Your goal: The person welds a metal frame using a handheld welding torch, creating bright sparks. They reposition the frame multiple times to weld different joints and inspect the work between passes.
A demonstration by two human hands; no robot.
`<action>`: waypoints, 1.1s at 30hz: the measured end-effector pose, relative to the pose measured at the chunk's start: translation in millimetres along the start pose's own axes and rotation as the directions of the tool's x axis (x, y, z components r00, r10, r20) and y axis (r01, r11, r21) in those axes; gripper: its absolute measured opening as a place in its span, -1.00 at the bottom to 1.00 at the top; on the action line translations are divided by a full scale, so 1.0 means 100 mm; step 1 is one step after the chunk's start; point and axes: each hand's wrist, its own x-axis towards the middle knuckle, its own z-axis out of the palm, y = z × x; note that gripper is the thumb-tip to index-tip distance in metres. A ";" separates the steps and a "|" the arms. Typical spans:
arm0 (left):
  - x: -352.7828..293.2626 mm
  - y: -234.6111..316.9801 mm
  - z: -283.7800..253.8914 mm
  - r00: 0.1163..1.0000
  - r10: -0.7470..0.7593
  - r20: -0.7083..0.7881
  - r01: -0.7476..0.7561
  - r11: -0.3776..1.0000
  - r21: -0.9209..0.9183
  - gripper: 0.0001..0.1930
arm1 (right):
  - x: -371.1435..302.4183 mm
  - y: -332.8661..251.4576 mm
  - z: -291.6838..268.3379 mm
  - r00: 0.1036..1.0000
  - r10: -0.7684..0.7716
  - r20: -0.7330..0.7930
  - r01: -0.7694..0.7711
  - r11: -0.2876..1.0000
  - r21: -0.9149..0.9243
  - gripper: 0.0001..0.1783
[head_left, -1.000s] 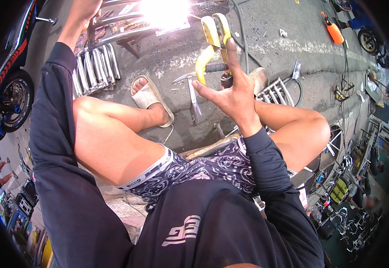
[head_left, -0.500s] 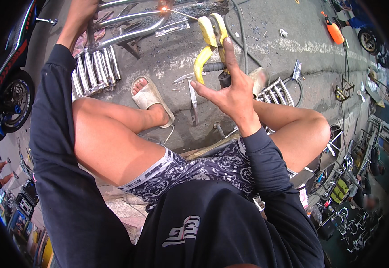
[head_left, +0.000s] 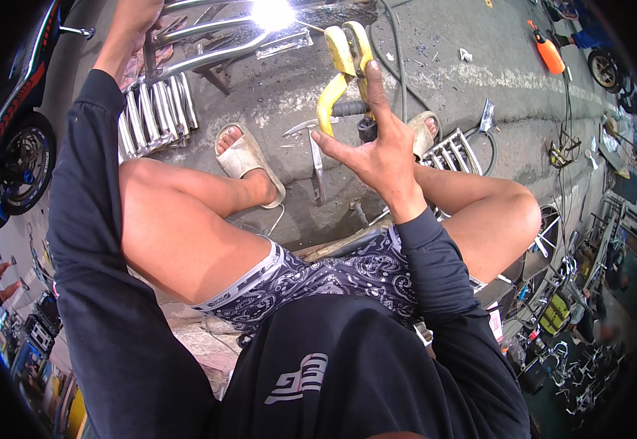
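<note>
- R hand [head_left: 377, 150] sits just right of frame centre, up toward 12 o'clock; thumb + palm wrap the black grip of a yellow-handled electrode holder [head_left: 344, 69], index finger stretched straight up along it, other fingers loosely spread.
- Holder runs from the R hand toward 11 o'clock; its tip ends at a bright white weld arc [head_left: 273, 13] at the top edge.
- Arc sits on a chrome tube frame [head_left: 208, 55] lying on the concrete floor [head_left: 435, 80], at 11–12 o'clock from the R hand.
- L hand [head_left: 134, 18] far up at 11 o'clock, arm fully stretched, resting on the left end of the same frame; fingers partly cut off by the edge, so can't tell if gripping or just pressing.
- So frame lies between both hands: L hand on it, R hand apart from it, linked only via holder.
- Chipping hammer [head_left: 317, 157] lies on the floor just left of the R hand, at its 9 o'clock, not touched.
- Ribbed chrome rack [head_left: 154, 117] lies below the L hand, at its 6 o'clock.
- Person squats, beige sandal [head_left: 249, 157] between rack + hammer.
- Orange bottle [head_left: 547, 47] far off at 2 o'clock.
</note>
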 end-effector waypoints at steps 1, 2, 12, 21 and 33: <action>-0.01 0.01 0.01 1.000 0.002 -0.001 -0.002 1.000 -0.009 -0.75 | 0.00 0.00 0.00 1.000 -0.005 -0.002 0.005 1.000 -0.002 0.43; -0.01 0.03 0.01 1.000 0.005 -0.001 -0.005 1.000 -0.017 -0.76 | 0.01 0.00 0.00 1.000 -0.004 0.000 0.004 1.000 -0.007 0.43; -0.09 0.05 0.01 0.995 0.094 -0.022 -0.091 0.989 0.114 -0.67 | 0.02 -0.03 -0.01 0.998 0.025 -0.052 -0.020 0.996 0.087 0.43; 0.02 -0.06 -0.04 0.998 0.052 -0.030 -0.047 0.987 0.154 -0.63 | 0.00 0.04 0.01 0.999 -0.027 -0.038 0.028 1.000 0.003 0.42; 0.02 -0.04 -0.01 0.999 0.027 -0.041 -0.022 0.994 0.110 -0.73 | 0.01 0.03 0.03 0.999 -0.031 -0.034 0.031 1.000 0.005 0.41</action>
